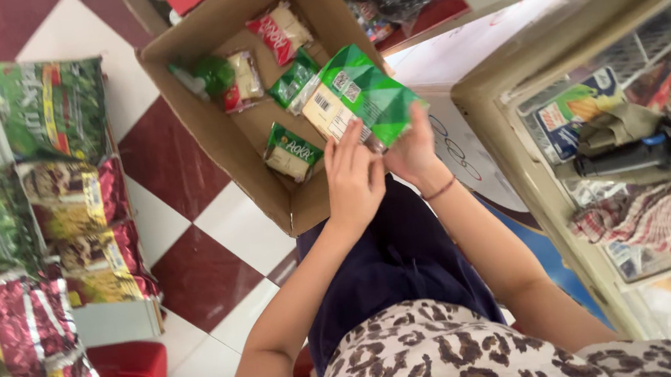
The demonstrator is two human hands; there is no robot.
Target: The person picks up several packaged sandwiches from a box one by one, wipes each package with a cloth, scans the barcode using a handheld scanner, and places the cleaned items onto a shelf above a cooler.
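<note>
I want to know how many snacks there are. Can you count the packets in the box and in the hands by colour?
Green packets: 4, one held, three in the cardboard box at.
Red packets: 2, at and.
Total: 6.
</note>
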